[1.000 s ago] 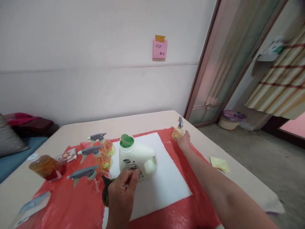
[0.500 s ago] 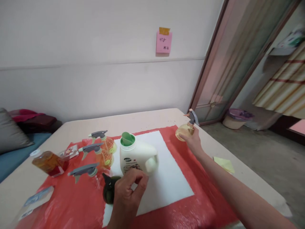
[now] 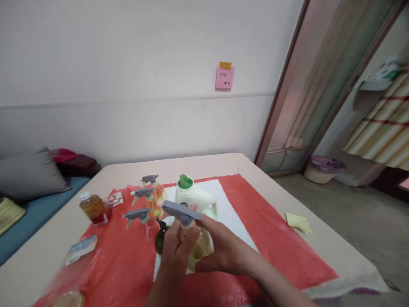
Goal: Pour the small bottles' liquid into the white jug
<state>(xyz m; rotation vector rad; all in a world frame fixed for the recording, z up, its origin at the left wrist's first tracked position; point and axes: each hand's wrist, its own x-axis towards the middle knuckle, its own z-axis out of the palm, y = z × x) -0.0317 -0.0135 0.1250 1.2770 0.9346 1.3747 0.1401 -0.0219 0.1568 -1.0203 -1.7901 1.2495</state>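
Note:
Both my hands are on a clear spray bottle (image 3: 204, 244) with pale yellow liquid and a grey trigger head, held over the near part of a white sheet. My right hand (image 3: 225, 245) wraps round its body from the right. On its left side my left hand (image 3: 179, 245) grips near the neck, fingers closed. Just behind stands a white jug (image 3: 200, 197) with a handle and a green cap, partly hidden by the hands. A dark green rounded object (image 3: 159, 242) is left of my left hand, also partly covered.
Three spray bottles, one clear (image 3: 150, 227), stand on red plastic sheeting (image 3: 118, 264) at left. Beyond them are an amber bottle (image 3: 94, 209) and a small box (image 3: 114, 199). A clear packet (image 3: 82, 249) lies nearer. Yellow paper (image 3: 298, 222) lies on the right of the table.
My right hand has brought the spray bottle from the sheet's far right to the middle, in front of the jug. My left hand has closed on it too. The view has tilted up slightly.

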